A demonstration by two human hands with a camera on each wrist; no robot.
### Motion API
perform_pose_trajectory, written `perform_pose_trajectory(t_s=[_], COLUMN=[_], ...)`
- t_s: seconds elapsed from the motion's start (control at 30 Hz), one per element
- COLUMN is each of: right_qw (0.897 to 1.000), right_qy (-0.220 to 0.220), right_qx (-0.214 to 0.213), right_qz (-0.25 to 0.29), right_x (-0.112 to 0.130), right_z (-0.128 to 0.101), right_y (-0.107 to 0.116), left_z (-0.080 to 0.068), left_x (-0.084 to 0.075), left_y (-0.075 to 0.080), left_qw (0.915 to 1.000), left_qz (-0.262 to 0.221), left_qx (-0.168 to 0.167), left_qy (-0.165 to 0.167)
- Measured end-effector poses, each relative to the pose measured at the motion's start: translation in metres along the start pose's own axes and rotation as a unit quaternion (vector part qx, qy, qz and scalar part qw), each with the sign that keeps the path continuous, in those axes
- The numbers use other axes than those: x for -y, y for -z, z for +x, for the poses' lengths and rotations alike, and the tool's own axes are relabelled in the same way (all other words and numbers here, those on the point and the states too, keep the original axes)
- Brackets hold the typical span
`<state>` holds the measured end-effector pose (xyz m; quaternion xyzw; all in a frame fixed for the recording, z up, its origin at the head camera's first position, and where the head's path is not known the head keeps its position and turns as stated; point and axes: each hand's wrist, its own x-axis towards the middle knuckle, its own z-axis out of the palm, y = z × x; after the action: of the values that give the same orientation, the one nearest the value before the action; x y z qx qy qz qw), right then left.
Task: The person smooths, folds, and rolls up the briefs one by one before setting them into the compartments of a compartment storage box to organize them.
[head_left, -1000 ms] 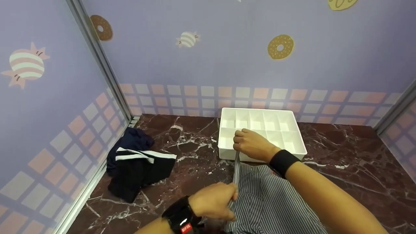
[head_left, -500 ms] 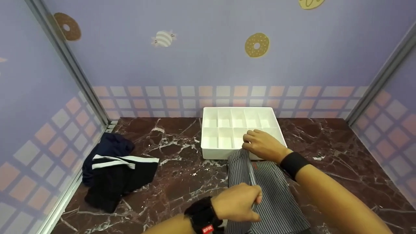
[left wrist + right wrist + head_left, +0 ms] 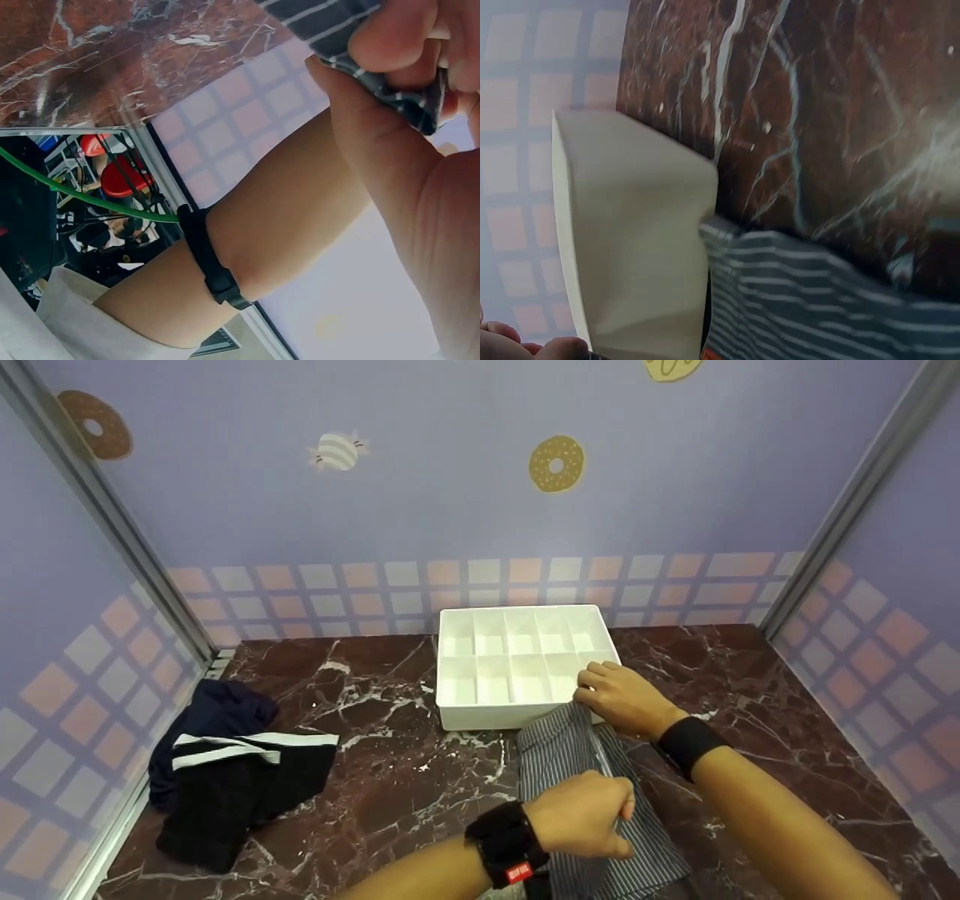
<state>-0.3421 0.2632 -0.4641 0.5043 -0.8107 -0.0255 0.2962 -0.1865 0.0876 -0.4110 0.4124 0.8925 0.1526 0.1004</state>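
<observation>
Lying flat on dark red marble tabletop [image 3: 390, 780]: striped garment [image 3: 559, 750], grey with fine white pinstripes, far edge touching near wall of white divided organiser box [image 3: 480, 716].

Left hand [image 3: 585, 814]: fingers curled, pinching near part of striped garment along a lengthwise fold. Confirmed in left wrist view: fold of striped fabric [image 3: 360, 45] clamped between thumb and curled fingers [image 3: 397, 34]. Black wristband with red tag on left wrist.

Right hand [image 3: 622, 697]: fingers curled down onto far end of same fold, just at near right corner of organiser box. Grip on fabric probable from head view; fingertips hidden, so exact hold not resolvable. Right wrist view: only fingertips at bottom left corner, beside box wall [image 3: 630, 247], with striped cloth [image 3: 817, 300] lying directly against box base. Black wristband on right wrist.

Fold line between both hands: taut, running from near edge of garment toward box.

Organiser box: two rows of five compartments, all showing white floors, set near back wall.

Dark navy garment with white stripes [image 3: 225, 765]: crumpled at left edge of tabletop, well apart from striped garment and both hands.

Surrounding walls: lilac panels with doughnut and striped candy prints, checked band at base.
</observation>
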Motion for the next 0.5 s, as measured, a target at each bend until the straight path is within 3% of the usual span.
perform_pose_trajectory(t_s=[0.2,0.5], right_qw=[1.000,0.997], right_qy=[-0.012,-0.002], right_qx=[-0.020,-0.071], right_qz=[-0.004,-0.023], right_x=[-0.005,-0.003], right_z=[-0.020,-0.047], right_y=[-0.007,-0.014], left_z=[0.018,0.044], left_x=[-0.011,-0.024], left_y=[-0.015,-0.050], left_qw=[0.9995,0.9982], left_qz=[0.022,0.041], left_qx=[-0.021,-0.042], left_qy=[0.000,0.000])
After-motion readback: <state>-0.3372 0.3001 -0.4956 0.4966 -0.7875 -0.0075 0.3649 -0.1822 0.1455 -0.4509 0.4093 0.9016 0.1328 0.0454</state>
